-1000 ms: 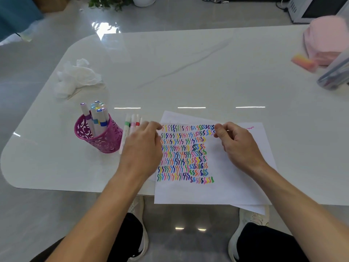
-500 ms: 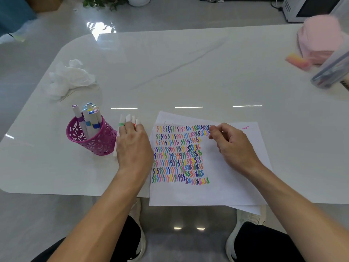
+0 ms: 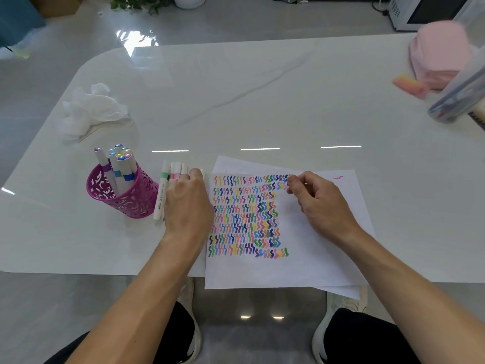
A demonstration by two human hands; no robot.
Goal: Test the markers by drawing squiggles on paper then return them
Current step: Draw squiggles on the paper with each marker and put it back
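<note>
My left hand (image 3: 187, 203) lies over a row of loose white markers (image 3: 164, 187) on the table, just right of the pink lattice cup (image 3: 131, 200). Its fingers bend down around one of them, and most of the row is hidden beneath the hand. Several capped markers (image 3: 118, 164) stand upright in the cup. The top paper sheet (image 3: 301, 258) is filled with rows of coloured squiggles (image 3: 244, 216). My right hand (image 3: 320, 206) rests on this sheet near its upper edge, fingers loosely curled, thumb against forefinger, with nothing seen in it.
Crumpled white tissue (image 3: 91, 109) lies behind the cup. At the far right are a pink cloth heap (image 3: 441, 53), a pink-orange eraser block (image 3: 409, 84) and a clear container (image 3: 456, 101). A second sheet (image 3: 349, 195) sticks out under the first. The paper overhangs the table's near edge (image 3: 78, 271).
My left hand slid left off the paper's edge onto the loose markers. My right hand stayed on the sheet. The camera shifted slightly.
</note>
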